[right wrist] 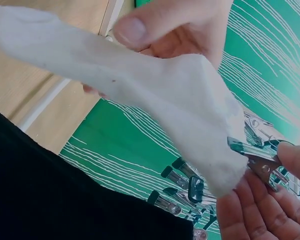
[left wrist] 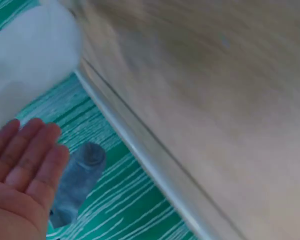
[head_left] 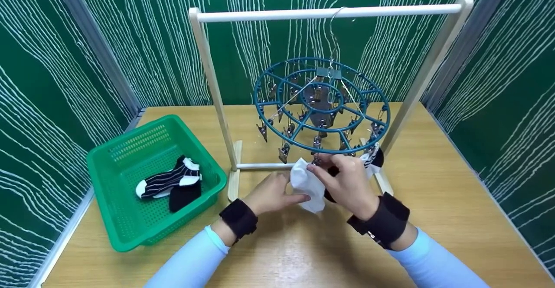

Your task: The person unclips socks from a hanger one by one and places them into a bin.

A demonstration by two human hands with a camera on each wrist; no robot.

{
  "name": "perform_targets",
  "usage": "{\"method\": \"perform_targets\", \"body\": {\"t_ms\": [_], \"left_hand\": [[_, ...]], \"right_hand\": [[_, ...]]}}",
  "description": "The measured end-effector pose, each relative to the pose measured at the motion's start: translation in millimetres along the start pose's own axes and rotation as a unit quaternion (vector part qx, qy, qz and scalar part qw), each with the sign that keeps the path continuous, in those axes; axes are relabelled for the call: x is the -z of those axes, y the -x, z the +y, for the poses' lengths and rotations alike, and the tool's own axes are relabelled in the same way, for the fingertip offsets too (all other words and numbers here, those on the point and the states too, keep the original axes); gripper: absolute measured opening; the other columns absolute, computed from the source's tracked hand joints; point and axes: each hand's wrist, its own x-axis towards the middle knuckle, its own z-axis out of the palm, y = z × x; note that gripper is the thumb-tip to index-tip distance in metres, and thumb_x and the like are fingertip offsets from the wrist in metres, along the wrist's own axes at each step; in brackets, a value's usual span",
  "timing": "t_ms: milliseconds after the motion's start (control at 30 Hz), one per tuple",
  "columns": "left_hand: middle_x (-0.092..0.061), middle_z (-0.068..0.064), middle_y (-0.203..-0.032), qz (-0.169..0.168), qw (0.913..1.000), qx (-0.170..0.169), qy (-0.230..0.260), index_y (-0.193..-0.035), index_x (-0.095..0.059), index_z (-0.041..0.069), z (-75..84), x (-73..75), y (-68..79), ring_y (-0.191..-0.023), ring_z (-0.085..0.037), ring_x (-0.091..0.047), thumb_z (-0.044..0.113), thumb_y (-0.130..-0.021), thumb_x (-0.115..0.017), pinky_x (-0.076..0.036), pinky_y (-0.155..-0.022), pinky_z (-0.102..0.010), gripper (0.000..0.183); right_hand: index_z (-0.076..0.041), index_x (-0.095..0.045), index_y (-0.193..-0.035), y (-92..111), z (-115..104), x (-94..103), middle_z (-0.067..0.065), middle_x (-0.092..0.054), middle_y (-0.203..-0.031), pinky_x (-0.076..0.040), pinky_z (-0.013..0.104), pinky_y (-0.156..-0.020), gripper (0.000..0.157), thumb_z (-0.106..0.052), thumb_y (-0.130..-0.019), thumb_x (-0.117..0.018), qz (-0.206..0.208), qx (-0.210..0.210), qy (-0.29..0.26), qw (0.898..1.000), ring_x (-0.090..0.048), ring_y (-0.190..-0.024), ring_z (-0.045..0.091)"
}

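A white sock [head_left: 307, 186] hangs below the front rim of a round blue clip hanger [head_left: 284, 138]. In the right wrist view a metal clip [right wrist: 260, 160] sits on the end of the white sock [right wrist: 160, 95]. My right hand [head_left: 349, 184] pinches that clip's handles between thumb and fingers. Beside the sock is my left hand [head_left: 275, 194], its fingers behind the fabric and its thumb in front. The left wrist view shows straight fingers on this left hand [left wrist: 25, 170], with the white sock [left wrist: 32, 55] above them.
A grey sock [head_left: 318, 101] and a striped sock [head_left: 373, 158] hang from the hanger. Black fabric [right wrist: 65, 195] hangs close to the right hand. The wooden rack [head_left: 329, 14] carries the hanger. On the left, a green basket [head_left: 102, 192] holds striped and black socks [head_left: 169, 179].
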Motion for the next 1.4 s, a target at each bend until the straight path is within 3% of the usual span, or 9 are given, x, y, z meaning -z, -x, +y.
{"method": "perform_targets", "body": {"t_ms": [133,267,433,633,1033,1133,1267,1400], "left_hand": [[-0.075,-0.007,-0.139,0.001,0.9968,0.01,0.08,-0.146,-0.068,0.014,3.9,-1.2,-2.9,-0.127,-0.022,-0.072,0.026,-0.102,-0.078,-0.06,-0.109,-0.038,0.046],[-0.075,-0.012,-0.138,0.018,0.9945,-0.019,0.101,-0.143,-0.069,0.008,6.4,-2.4,-3.9,-0.126,-0.028,-0.073,0.018,-0.105,-0.073,-0.062,-0.105,-0.038,0.039],[-0.078,-0.021,-0.126,0.051,0.9929,-0.071,0.08,-0.13,-0.074,-0.003,6.8,-2.4,-3.7,-0.115,-0.035,-0.078,0.011,-0.104,-0.073,-0.066,-0.096,-0.036,0.03],[-0.08,-0.023,-0.119,0.063,0.9928,-0.088,0.051,-0.123,-0.077,-0.005,5.1,0.6,-3.6,-0.11,-0.036,-0.08,0.009,-0.102,-0.075,-0.066,-0.096,-0.039,0.026],[-0.082,-0.023,-0.107,0.049,0.9982,-0.033,0.014,-0.111,-0.081,-0.006,2.9,10.6,7.5,-0.099,-0.035,-0.082,0.01,-0.102,-0.075,-0.068,-0.086,-0.046,0.019],[-0.083,-0.02,-0.098,0.061,0.9976,-0.03,-0.007,-0.103,-0.082,-0.005,1.4,12.4,10.5,-0.089,-0.027,-0.081,0.01,-0.101,-0.075,-0.068,-0.077,-0.043,0.016],[-0.081,-0.014,-0.085,0.084,0.9948,-0.031,-0.049,-0.094,-0.081,-0.003,0.3,16.8,15.2,-0.075,-0.014,-0.068,0.011,-0.1,-0.077,-0.061,-0.067,-0.035,0.015],[-0.08,-0.014,-0.083,0.111,0.9905,-0.037,-0.072,-0.091,-0.08,-0.003,-0.3,24.0,20.3,-0.072,-0.015,-0.067,0.009,-0.099,-0.078,-0.063,-0.066,-0.04,0.015]], "right_hand": [[0.005,-0.079,-0.103,0,0,-0.6,0.012,-0.082,-0.088,-0.066,0.033,-0.065,0.014,0.0,-0.092,-0.085,0.006,0.006,-0.001,1.0,-0.076,-0.07,0.021],[0.005,-0.078,-0.101,1,2,-2.6,0.012,-0.081,-0.087,-0.062,0.023,-0.064,0.014,0.003,-0.09,-0.085,0.018,0.02,0.0,1.0,-0.075,-0.069,0.02],[0.006,-0.078,-0.098,1,3,-3.7,0.015,-0.081,-0.086,-0.057,0.012,-0.068,0.012,0.007,-0.088,-0.085,0.041,0.045,-0.007,0.998,-0.076,-0.068,0.024],[0.007,-0.079,-0.097,0,4,-2.6,0.016,-0.082,-0.085,-0.058,0.01,-0.069,0.008,0.01,-0.089,-0.082,0.053,0.053,-0.018,0.997,-0.077,-0.068,0.026],[0.006,-0.079,-0.092,-1,6,-2.3,0.017,-0.083,-0.087,-0.057,0.009,-0.07,0.006,0.01,-0.088,-0.081,0.073,0.074,-0.023,0.994,-0.078,-0.068,0.027],[0.005,-0.08,-0.093,-2,6,-1.9,0.016,-0.083,-0.086,-0.058,0.011,-0.07,0.009,0.012,-0.088,-0.081,0.074,0.075,-0.021,0.994,-0.078,-0.067,0.026],[0.005,-0.079,-0.093,-1,6,-1.1,0.014,-0.082,-0.084,-0.058,0.011,-0.069,0.008,0.01,-0.088,-0.082,0.071,0.068,-0.018,0.995,-0.077,-0.066,0.025],[0.006,-0.078,-0.093,0,6,0.1,0.014,-0.081,-0.082,-0.055,0.012,-0.066,0.01,0.009,-0.086,-0.084,0.067,0.062,-0.021,0.996,-0.075,-0.065,0.022]]}}
